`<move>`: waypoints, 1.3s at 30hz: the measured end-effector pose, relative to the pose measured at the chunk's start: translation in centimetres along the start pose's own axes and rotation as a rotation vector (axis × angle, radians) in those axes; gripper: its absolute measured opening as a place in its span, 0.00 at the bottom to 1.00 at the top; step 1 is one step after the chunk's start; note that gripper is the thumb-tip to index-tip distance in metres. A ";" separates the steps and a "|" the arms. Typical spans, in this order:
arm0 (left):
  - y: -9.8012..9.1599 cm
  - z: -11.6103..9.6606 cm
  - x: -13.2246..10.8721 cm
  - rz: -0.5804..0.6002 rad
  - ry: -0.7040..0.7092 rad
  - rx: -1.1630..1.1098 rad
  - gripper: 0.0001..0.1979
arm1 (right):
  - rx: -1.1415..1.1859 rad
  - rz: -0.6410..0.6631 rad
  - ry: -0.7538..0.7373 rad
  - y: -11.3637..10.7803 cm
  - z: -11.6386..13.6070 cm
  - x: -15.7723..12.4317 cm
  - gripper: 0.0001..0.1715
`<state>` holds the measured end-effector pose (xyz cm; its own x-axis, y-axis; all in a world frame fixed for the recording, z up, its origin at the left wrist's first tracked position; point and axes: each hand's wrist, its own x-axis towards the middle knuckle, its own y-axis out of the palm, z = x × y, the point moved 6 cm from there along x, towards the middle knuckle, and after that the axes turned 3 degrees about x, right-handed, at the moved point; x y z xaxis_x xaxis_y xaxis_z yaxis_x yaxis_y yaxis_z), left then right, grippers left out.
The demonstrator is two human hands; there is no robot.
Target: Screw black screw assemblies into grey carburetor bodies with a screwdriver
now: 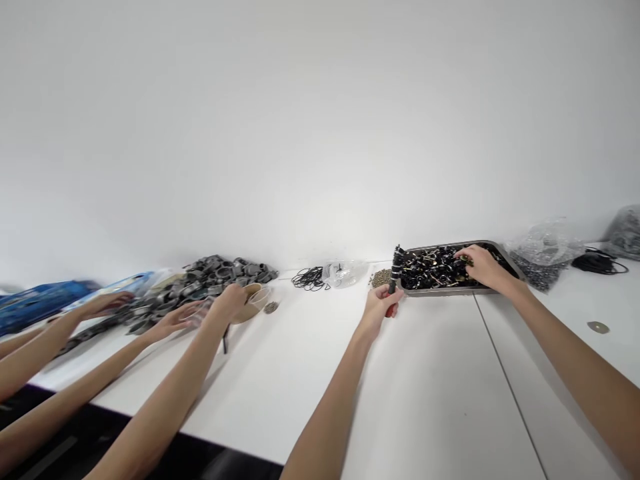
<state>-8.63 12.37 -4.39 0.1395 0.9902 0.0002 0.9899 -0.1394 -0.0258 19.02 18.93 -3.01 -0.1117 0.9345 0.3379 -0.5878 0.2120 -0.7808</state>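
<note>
My left hand (pixel 376 308) is closed around the red lower end of an upright rod (pixel 395 270). Black ring-like pieces with thin pale bands are stacked along the rod, which stands beside the left end of a metal tray (pixel 440 292). Many small black parts (pixel 430 267), some with gold-coloured bits, fill the tray. Over its right half, my right hand (pixel 481 262) has its fingers bent together at the parts; whatever is between the fingertips is too small to make out.
Brass-coloured pellets (pixel 381 278) lie left of the tray, near a clear plastic bag (pixel 345 273) and black cords (pixel 309 278). Further left, other people's hands (pixel 173 319) work by a heap of grey rings (pixel 220 273). Plastic bags (pixel 545 250) stand to the right.
</note>
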 end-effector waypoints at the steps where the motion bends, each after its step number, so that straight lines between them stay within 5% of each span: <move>1: 0.3 0.5 0.0 0.007 -0.018 0.000 0.19 | 0.003 -0.019 -0.014 -0.3 0.3 0.1 0.24; 5: 2.0 1.3 -0.2 0.060 -0.037 0.005 0.20 | 0.056 -0.101 -0.069 -2.7 2.9 0.0 0.22; 9: 2.8 0.1 -0.7 0.077 0.142 -0.007 0.17 | 0.090 -0.136 -0.117 -4.7 5.9 -3.2 0.17; 12: 2.5 0.0 -0.7 0.049 0.182 -0.188 0.18 | 0.087 -0.153 -0.250 -4.1 6.9 -8.1 0.18; 17: 3.1 2.1 -0.3 0.068 0.014 -0.269 0.20 | 0.193 -0.096 -0.250 -1.2 5.6 -14.1 0.15; 22: 3.9 2.6 -0.6 0.086 -0.005 -0.226 0.21 | 0.310 -0.057 -0.118 -0.4 4.5 -14.0 0.15; 28: 4.0 2.6 -0.7 0.098 -0.036 -0.215 0.20 | 0.370 0.182 -0.011 1.3 3.5 -14.0 0.16; 39: 2.4 1.9 -0.6 -0.163 0.054 -0.219 0.21 | 0.373 0.192 -0.004 1.3 3.4 -13.9 0.16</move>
<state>-6.36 11.39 -6.38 -0.0268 0.9988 0.0402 0.9805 0.0185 0.1954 17.11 5.26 -6.95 -0.2506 0.9456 0.2075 -0.8056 -0.0848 -0.5863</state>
